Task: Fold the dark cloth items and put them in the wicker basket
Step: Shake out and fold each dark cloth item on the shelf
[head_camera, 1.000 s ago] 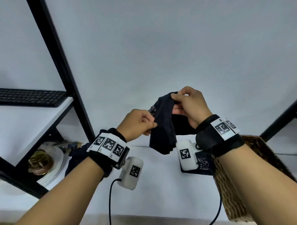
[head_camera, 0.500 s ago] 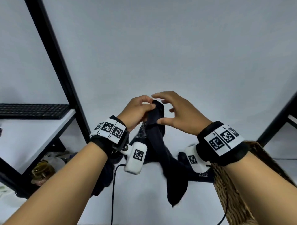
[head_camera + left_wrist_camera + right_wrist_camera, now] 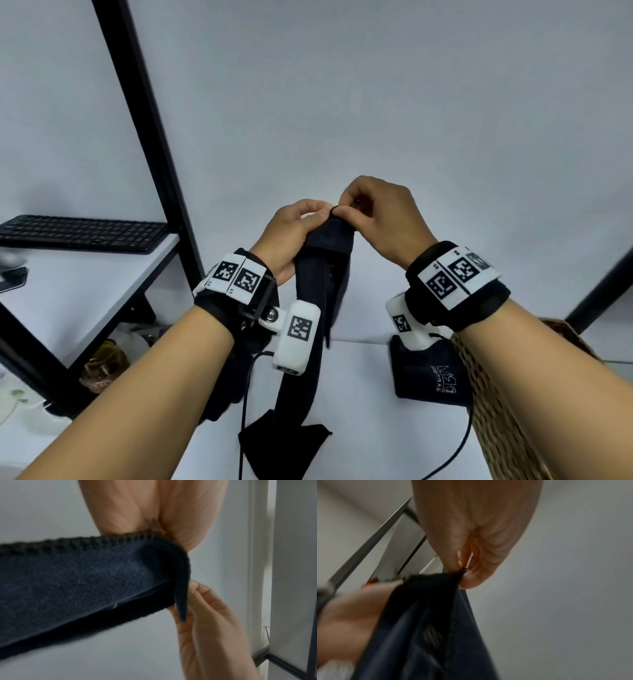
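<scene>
Cloth (image 3: 317, 308) hangs lengthwise above the surface (image 3: 359, 411), its top edge pinched by the left hand (image 3: 291, 236) and right hand (image 3: 380, 219) close together. To fold neatly, match the corners before lowering; the basket (image 3: 496, 404) waits at right.
</scene>
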`<state>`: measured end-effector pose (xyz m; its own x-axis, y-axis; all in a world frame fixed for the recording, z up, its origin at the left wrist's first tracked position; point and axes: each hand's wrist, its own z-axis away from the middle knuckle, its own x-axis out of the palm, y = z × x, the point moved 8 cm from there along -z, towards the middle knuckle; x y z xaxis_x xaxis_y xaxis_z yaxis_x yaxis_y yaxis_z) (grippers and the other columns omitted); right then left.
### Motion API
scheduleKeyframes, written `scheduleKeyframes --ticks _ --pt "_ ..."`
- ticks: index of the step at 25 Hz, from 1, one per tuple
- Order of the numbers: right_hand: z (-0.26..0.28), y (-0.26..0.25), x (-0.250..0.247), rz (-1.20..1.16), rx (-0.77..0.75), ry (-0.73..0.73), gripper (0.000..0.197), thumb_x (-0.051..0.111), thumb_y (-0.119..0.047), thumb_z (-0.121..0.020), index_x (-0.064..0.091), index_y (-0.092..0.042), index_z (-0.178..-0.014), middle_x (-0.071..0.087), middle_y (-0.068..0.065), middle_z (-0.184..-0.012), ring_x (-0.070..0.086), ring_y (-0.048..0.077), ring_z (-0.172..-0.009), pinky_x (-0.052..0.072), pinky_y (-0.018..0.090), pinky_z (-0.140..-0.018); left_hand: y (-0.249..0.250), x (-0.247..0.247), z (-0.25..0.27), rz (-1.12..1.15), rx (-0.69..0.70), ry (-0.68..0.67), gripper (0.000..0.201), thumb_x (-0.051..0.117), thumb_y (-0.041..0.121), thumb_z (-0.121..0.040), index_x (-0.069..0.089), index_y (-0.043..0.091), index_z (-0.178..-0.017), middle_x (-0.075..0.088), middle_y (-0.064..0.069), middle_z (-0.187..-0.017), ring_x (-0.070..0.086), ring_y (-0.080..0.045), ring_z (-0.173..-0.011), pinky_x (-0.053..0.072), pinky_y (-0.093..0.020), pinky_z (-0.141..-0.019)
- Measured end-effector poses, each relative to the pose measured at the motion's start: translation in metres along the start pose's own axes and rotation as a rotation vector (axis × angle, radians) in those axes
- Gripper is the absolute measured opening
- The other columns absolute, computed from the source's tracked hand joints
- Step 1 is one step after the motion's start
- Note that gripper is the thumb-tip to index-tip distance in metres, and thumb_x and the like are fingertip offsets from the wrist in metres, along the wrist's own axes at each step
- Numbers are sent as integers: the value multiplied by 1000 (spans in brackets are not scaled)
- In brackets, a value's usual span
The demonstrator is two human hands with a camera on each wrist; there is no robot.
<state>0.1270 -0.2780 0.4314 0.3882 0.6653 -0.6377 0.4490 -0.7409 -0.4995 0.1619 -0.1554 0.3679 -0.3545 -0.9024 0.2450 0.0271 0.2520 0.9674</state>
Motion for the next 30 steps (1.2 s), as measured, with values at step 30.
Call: scheduleKeyframes --ticks 30 --pt "14 73 -2 -73 414 -148 10 62 -16 -82 64 -7 -86 68 9 -87 63 28 -84 51 38 -77 110 27 -46 -650 520 15 14 71 26 -83 73 15 -75 68 3 -67 62 -13 -65 50 -31 -63"
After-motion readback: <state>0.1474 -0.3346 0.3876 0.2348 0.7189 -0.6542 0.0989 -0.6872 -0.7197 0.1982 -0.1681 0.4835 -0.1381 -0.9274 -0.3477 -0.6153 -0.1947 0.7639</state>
